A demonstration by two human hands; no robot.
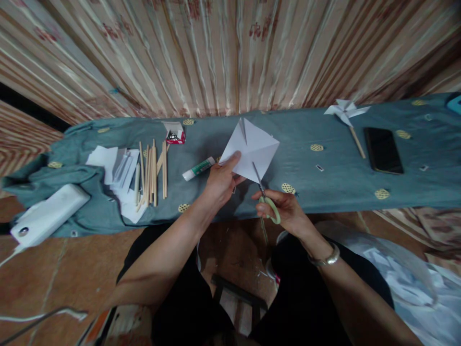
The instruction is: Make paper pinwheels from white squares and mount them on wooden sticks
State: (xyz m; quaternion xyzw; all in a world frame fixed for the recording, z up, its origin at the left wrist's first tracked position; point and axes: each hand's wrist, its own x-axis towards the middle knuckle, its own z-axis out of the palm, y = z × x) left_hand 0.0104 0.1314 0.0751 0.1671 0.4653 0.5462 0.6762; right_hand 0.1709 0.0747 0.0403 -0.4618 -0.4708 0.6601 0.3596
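Note:
A square of white paper [261, 146] with crease lines is held over the cloth by my left hand [222, 180], its thumb on top and fingers beneath. One slit runs in from the far corner of the sheet. My right hand [283, 209] grips green-handled scissors [271, 206], and their blades lie at the near corner of the paper. To the left of the sheet rests a glue stick [199, 168] with a green label. A paper pinwheel [345, 114] on a wooden stick lies at the far right.
Several wooden sticks [154, 173], white paper pieces [122, 168] and a small red-and-white box [175, 133] lie to the left on the green cloth [252, 205]. A white device [50, 216] sits at the left end. A black phone [383, 150] is at right; a plastic bag [399, 274] stands below.

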